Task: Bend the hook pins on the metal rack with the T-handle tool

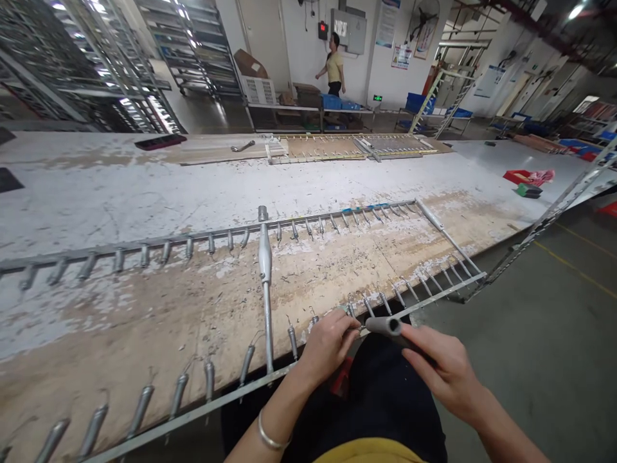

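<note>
A metal frame lies on the long worktable, with rows of grey spring-like pieces with thin wire ends along its far rail (216, 233) and near rail (231, 397). At the near rail, my left hand (332, 337) has thumb and fingers pinched together; whatever is between them is too small to make out. My right hand (441, 360) is closed around a grey tool with a hollow tubular head (383, 325), which is close to the left fingertips. To their left, a crossbar (266, 283) with a thick middle joins the two rails. Another crossbar (441, 226) closes the right end.
The worktable (144, 183) bears scattered metal bits. Farther back are a wrench (242, 146), a dark tray (160, 141) and another frame (318, 148). A red box (518, 177) is at right, near a slanted metal rack (554, 209). A person (333, 67) is beyond the table.
</note>
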The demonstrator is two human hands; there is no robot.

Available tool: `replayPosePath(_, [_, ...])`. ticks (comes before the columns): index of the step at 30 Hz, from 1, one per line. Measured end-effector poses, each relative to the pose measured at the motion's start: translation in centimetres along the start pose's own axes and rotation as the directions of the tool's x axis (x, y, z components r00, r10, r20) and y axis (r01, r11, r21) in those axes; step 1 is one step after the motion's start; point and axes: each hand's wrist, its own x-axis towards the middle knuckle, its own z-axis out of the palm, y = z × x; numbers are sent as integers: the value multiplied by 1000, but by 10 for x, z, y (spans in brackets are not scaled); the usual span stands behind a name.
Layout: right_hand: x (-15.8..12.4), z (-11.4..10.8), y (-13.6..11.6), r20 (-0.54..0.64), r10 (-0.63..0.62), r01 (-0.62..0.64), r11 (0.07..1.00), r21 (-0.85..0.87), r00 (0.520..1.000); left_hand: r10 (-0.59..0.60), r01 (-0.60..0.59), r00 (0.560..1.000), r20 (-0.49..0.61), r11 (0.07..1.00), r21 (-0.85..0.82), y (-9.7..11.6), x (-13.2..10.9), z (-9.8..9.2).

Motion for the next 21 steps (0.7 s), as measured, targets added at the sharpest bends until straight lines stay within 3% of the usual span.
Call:
replayPosePath(2, [1, 1, -1, -138, -12, 20, 998, 53, 990, 0, 0, 1000, -1, 1000, 23, 0, 0, 1])
replayPosePath(3, [1, 3, 0, -136, -8, 13, 999, 38, 991, 4, -5, 1000, 7, 1000, 30, 0, 0, 1])
replayPosePath(6, [2, 10, 4, 78, 23, -17, 997, -72, 997, 21, -22, 999, 30, 999, 30, 1, -1, 0])
replayPosePath(8, [5, 8, 4, 111, 37, -31, 998, -61, 993, 18, -19, 999, 31, 999, 29, 3, -1, -2])
replayPosePath(12, [6, -10, -4, -192, 36, -21, 996, 82, 981, -1, 0, 1000, 27, 1000, 24, 4, -2, -4])
replayPosePath(16, [-5, -10, -5, -303, -1, 19, 998, 57, 953, 15, -17, 999, 35, 999, 38, 3, -2, -2])
replayPosePath(18, [-9, 0, -1, -270, -19, 33, 998, 46, 963, 25, -27, 999, 38, 998, 52, 2, -1, -2])
replayPosePath(21, [-6, 12, 2, 6, -1, 1, 999, -38, 1000, 37, -39, 998, 42, 998, 59, 2, 0, -2])
